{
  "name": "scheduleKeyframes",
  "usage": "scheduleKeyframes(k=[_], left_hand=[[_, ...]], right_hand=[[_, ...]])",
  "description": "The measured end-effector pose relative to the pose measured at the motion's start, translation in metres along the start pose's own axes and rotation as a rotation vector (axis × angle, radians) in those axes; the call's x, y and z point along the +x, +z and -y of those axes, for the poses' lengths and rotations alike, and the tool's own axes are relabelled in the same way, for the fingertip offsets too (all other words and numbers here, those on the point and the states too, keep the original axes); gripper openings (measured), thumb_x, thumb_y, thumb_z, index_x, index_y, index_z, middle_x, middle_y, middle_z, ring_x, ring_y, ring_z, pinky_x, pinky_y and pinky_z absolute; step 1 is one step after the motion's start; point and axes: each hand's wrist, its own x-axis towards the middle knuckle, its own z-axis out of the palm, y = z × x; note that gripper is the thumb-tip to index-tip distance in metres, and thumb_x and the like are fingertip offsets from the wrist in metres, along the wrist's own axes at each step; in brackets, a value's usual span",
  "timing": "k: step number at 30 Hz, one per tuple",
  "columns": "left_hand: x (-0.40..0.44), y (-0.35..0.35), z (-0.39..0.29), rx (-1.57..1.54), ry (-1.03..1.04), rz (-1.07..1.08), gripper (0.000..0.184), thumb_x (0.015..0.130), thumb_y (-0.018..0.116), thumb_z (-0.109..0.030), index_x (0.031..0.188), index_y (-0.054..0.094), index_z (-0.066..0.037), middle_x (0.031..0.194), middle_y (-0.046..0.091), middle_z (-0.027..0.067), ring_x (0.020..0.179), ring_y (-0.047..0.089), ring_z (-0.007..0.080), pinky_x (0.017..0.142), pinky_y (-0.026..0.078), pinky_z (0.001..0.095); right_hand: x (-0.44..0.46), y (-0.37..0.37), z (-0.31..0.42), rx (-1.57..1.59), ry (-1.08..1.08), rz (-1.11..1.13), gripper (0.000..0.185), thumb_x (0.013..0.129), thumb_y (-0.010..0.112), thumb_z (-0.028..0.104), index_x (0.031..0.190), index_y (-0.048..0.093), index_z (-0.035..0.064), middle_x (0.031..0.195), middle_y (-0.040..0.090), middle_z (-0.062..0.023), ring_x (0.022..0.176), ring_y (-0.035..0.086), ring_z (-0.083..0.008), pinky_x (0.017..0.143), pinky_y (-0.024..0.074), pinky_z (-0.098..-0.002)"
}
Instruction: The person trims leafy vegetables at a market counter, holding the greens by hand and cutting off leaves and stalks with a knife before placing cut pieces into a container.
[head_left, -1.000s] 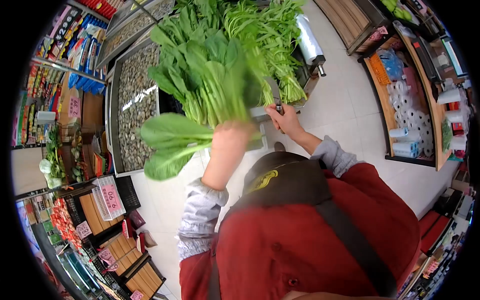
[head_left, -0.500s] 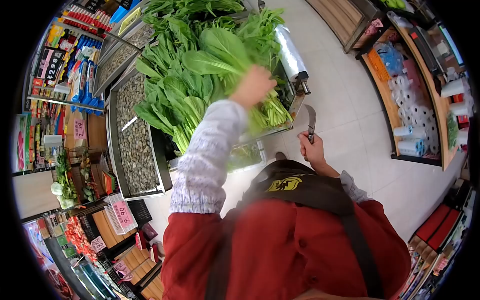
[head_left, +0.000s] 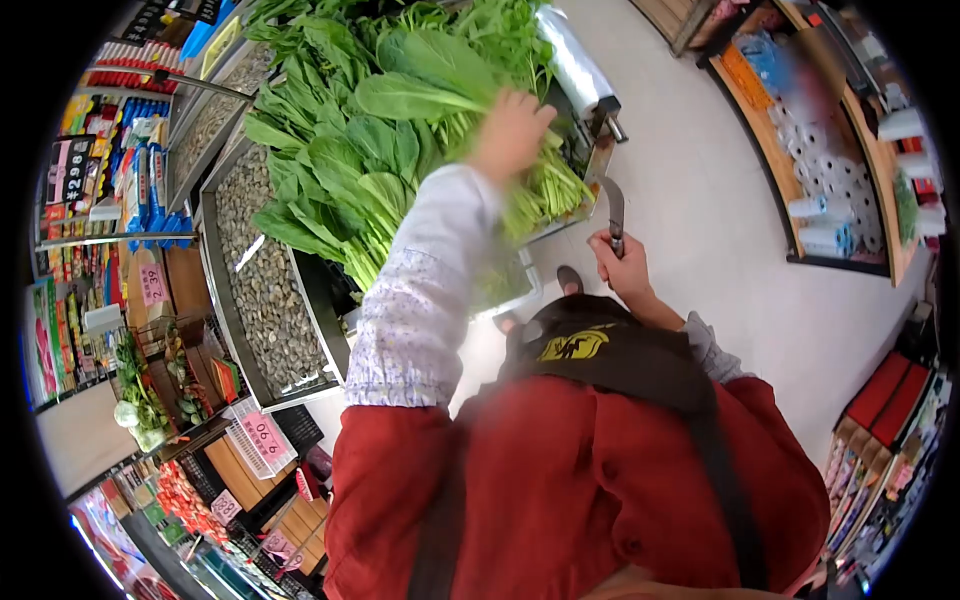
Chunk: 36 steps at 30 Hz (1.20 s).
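My left hand, slightly blurred, is over the pile of leafy greens, its fingers closed around the stems of a bunch with a broad leaf pointing left. Part of that grip is hidden by the hand itself. In my right hand is the handle of a curved-blade knife, held point up just right of the stand. Pale stem ends lie between the two hands. A patterned sleeve cover is on my left forearm.
A metal tray of shellfish stands left of the greens. A roll of clear plastic film sits at the stand's right edge. Shelves with white rolls are at right; priced goods fill the left side. Tiled floor lies between.
My left hand has moved slightly up with the stems. The knife stays in my right hand. The whole view has shifted a little.
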Motion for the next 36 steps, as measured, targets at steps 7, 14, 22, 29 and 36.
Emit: scheduleKeyframes(k=[7, 14, 22, 29, 36], left_hand=[[-0.092, -0.055, 0.035, -0.312, -0.152, -0.310, 0.041, 0.076, 0.066, -0.007, 0.117, 0.059, -0.010, 0.115, 0.061, 0.0116, 0.114, 0.053, 0.0296, 0.098, 0.041, 0.0415], [-0.264, -0.061, 0.022, -0.621, -1.042, -0.326, 0.019, 0.079, 0.074, -0.017, 0.086, 0.062, -0.002, 0.068, 0.063, 0.0072, 0.059, 0.059, 0.0162, 0.057, 0.048, 0.0287], [-0.283, -0.021, -0.029, -0.497, -1.173, -0.169, 0.048, 0.072, 0.079, -0.037, 0.093, 0.058, 0.002, 0.066, 0.062, 0.0102, 0.058, 0.060, 0.0185, 0.055, 0.048, 0.0305], [-0.303, -0.009, -0.010, -0.918, -1.186, -0.258, 0.027, 0.074, 0.073, -0.020, 0.089, 0.059, -0.002, 0.072, 0.064, 0.0122, 0.065, 0.064, 0.0264, 0.059, 0.049, 0.0361], [-0.303, -0.038, 0.000, -1.350, -1.175, -0.259, 0.017, 0.081, 0.069, -0.013, 0.084, 0.054, -0.006, 0.072, 0.055, 0.0000, 0.054, 0.055, 0.0081, 0.051, 0.051, 0.0211]], right_hand=[[-0.019, 0.035, -0.007, -0.108, -0.166, 0.003, 0.010, 0.091, 0.061, 0.012, 0.091, 0.062, 0.0016, 0.057, 0.048, 0.0041, 0.047, 0.042, -0.0028, 0.043, 0.0339, -0.0203], [-0.011, 0.123, -0.009, -0.061, -0.262, 0.262, 0.016, 0.087, 0.066, 0.014, 0.093, 0.062, 0.0003, 0.071, 0.058, 0.0026, 0.061, 0.050, -0.0043, 0.056, 0.0411, -0.0203], [0.002, 0.185, 0.002, -0.443, -0.441, 0.140, 0.020, 0.081, 0.071, 0.017, 0.089, 0.063, 0.0014, 0.066, 0.055, 0.0030, 0.057, 0.044, -0.0038, 0.051, 0.0357, -0.0223], [0.002, 0.191, -0.011, -0.308, -0.404, 0.114, 0.017, 0.083, 0.069, 0.018, 0.089, 0.064, 0.0020, 0.059, 0.050, 0.0056, 0.053, 0.039, -0.0023, 0.048, 0.0311, -0.0222], [-0.018, 0.201, 0.011, -0.258, -0.197, 0.251, 0.035, 0.080, 0.073, 0.027, 0.105, 0.066, 0.0049, 0.077, 0.066, -0.0037, 0.055, 0.053, -0.0117, 0.054, 0.0443, -0.0284]])
